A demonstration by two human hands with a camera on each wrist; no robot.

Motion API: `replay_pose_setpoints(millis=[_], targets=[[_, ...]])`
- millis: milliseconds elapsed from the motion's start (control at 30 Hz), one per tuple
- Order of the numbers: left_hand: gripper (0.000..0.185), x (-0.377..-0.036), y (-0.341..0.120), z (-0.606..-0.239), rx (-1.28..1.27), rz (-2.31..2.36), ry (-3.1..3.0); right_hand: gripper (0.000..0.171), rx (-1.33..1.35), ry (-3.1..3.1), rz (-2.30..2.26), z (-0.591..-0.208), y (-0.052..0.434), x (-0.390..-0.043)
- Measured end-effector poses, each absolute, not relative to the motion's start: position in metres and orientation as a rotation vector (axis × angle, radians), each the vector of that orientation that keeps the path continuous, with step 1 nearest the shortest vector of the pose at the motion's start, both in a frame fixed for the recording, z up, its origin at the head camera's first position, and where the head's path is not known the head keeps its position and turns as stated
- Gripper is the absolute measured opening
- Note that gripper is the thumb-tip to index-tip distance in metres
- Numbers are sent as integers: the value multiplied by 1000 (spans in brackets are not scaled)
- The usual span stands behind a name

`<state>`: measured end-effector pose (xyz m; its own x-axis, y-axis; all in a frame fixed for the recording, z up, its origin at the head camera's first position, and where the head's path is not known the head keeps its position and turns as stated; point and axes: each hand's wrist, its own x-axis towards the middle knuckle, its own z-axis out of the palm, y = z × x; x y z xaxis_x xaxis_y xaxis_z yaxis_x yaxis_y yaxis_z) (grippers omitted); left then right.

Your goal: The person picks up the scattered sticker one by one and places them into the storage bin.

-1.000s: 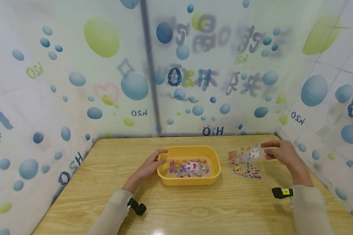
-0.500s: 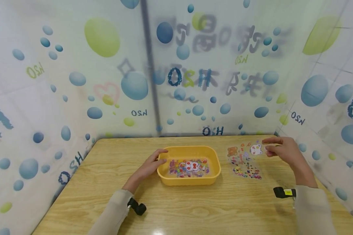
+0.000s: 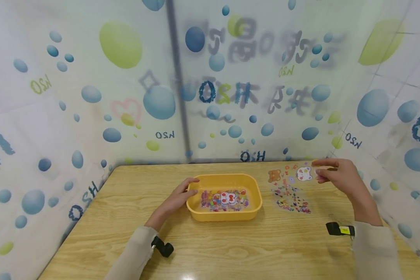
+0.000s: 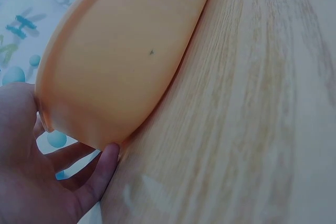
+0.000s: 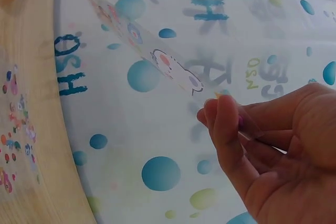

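My right hand (image 3: pixel 330 173) pinches the corner of a clear sticker sheet (image 3: pixel 289 175) printed with a bear and a white animal, held above the table at the right. The right wrist view shows the sticker sheet (image 5: pixel 157 59) stretching away from the pinching fingers (image 5: pixel 226 124). Under it another sticker sheet (image 3: pixel 293 200) lies flat on the wood. My left hand (image 3: pixel 180 194) grips the left rim of a yellow plastic tub (image 3: pixel 255 194); a sticker sheet (image 3: pixel 225 199) lies inside. In the left wrist view my left hand (image 4: pixel 31 171) touches the yellow tub's wall (image 4: pixel 126 61).
The wooden table (image 3: pixel 126 217) is walled on three sides by a translucent curtain (image 3: pixel 91 97) printed with blue and green bubbles. The table's right edge lies close to my right forearm.
My right hand has lifted the clear sticker sheet higher and slightly farther back. The left hand and the tub have stayed put.
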<state>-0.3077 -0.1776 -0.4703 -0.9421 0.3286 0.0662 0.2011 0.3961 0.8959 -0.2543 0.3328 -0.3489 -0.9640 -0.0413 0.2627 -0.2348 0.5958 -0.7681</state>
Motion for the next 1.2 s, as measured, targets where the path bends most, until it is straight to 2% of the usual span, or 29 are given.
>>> replay_pose_setpoints(millis=[1200], targets=[[43, -307, -177, -470, 470, 1608, 2511, 33, 304, -2614, 1248, -339, 312, -250]])
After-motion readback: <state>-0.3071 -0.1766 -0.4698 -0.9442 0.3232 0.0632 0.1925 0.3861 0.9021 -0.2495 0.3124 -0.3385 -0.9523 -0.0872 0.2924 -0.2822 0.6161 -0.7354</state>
